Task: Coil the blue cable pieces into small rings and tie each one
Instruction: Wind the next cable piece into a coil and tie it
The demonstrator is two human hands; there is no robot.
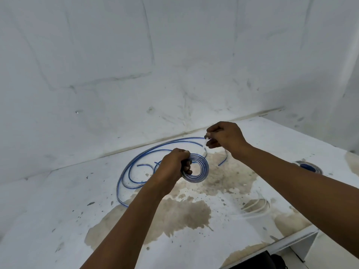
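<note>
so my left hand (174, 165) is clamped around the coiled ring (197, 169) so it can't spring open, while my right hand (223, 137), just beyond it, pinches the blue cable (155, 147) tail, with slack trailing on the surface (58, 200) to the left.

No text, label, brand, number or sign can be read anywhere in the head view.
</note>
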